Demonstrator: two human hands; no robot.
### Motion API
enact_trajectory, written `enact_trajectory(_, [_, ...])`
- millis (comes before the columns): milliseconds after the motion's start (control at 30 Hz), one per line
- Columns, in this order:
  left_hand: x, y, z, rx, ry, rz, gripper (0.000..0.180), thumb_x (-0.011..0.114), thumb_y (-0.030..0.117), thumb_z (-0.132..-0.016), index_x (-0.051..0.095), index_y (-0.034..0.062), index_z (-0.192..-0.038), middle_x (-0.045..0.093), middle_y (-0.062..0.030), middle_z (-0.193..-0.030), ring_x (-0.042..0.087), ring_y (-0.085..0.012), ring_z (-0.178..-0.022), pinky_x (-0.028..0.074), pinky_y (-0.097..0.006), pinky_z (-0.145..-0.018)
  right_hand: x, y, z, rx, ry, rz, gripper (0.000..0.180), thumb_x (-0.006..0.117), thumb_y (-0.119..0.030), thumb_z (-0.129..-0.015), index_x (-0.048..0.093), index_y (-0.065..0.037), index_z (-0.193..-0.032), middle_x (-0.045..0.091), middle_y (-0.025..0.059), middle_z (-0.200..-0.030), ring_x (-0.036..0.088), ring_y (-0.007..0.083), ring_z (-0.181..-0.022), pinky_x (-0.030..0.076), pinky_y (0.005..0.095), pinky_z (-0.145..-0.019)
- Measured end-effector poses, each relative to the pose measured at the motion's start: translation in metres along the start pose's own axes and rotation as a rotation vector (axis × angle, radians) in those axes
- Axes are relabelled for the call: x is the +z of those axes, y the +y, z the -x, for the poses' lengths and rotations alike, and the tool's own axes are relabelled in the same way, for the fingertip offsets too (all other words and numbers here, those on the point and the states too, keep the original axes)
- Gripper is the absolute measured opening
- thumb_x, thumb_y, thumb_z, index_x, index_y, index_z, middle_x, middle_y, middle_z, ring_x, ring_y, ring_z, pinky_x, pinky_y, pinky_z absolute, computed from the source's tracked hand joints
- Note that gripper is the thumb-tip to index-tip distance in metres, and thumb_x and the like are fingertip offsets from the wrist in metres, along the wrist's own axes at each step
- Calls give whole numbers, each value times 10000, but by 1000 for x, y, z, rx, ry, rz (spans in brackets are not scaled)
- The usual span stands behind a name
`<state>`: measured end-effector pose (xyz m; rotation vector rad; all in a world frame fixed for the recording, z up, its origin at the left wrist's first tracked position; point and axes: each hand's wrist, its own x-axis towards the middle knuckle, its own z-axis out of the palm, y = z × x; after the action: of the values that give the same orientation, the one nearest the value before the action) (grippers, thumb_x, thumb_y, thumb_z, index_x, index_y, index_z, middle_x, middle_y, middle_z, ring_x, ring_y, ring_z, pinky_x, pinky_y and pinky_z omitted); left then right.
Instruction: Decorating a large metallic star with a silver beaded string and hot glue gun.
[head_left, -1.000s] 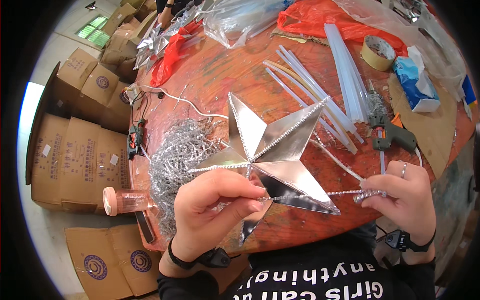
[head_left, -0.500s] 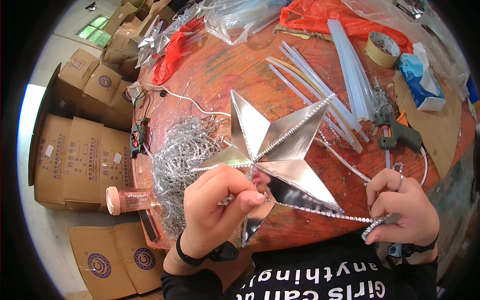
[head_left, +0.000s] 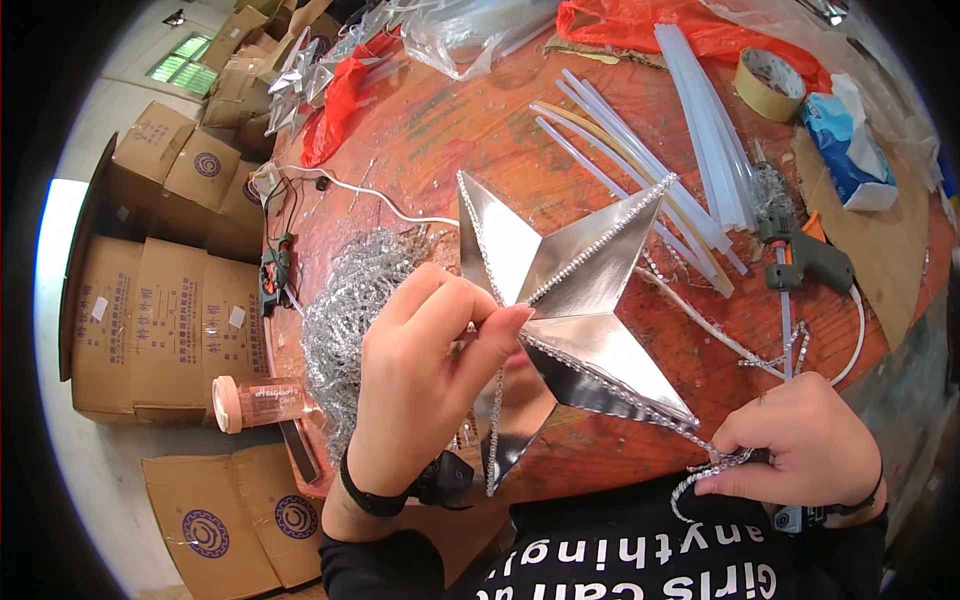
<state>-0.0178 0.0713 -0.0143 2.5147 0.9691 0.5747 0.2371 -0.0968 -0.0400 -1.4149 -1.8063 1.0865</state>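
A silver mirrored five-pointed star [head_left: 585, 350] is raised over the table in front of me, with rhinestone trim [head_left: 590, 250] along several of its ridges. My left hand [head_left: 425, 350] is closed, thumb and forefinger pinching the rhinestone trim at the star's centre and hiding one point. From there the strip runs along the lower right ridge to the tip. Beyond that tip, my right hand [head_left: 800, 440] grips the loose part of the strip, whose end curls below the fingers.
Left lies a heap of silver trim [head_left: 365, 290] beside a pink-capped jar [head_left: 260, 402]. At right are a glue gun [head_left: 805, 258], clear glue sticks [head_left: 705, 130], a tape roll [head_left: 770, 85] and a tissue pack [head_left: 848, 150]. Cardboard boxes [head_left: 165, 320] stand left of the table.
My left hand has moved up to the star's centre. My right hand has shifted slightly, its fingers closing more, and the trim now lies closer along the lower right ridge.
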Motion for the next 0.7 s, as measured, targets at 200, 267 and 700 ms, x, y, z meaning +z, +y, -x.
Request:
enact_trajectory(200, [0, -8, -5, 42, -24, -44, 248, 794, 149, -875, 600, 19, -790, 537, -66, -755, 534, -189, -645, 424, -325, -571, 3, -1, -1, 11, -26, 2, 278, 800, -242, -863, 656, -93, -678, 550, 51, -532, 570, 229, -461, 399, 340, -431])
enact_trajectory(267, [-1, -14, -6, 13, -44, 25, 251, 787, 165, -884, 598, 20, -806, 537, -59, -760, 521, -175, -658, 422, -316, -586, 4, -1, -1, 20, -24, -22, 293, 798, -247, -867, 650, -91, -668, 538, 50, -518, 559, 232, -449, 393, 343, -426])
enact_trajectory(700, [-13, -13, -5, -263, -193, 341, 129, 727, 98, -883, 622, 25, -906, 590, 0, -843, 470, -100, -764, 415, -252, -695, 1, 3, 3, 89, -56, -87, 198, 791, -212, -866, 703, -68, -762, 578, 71, -555, 573, 238, -466, 423, 332, -448])
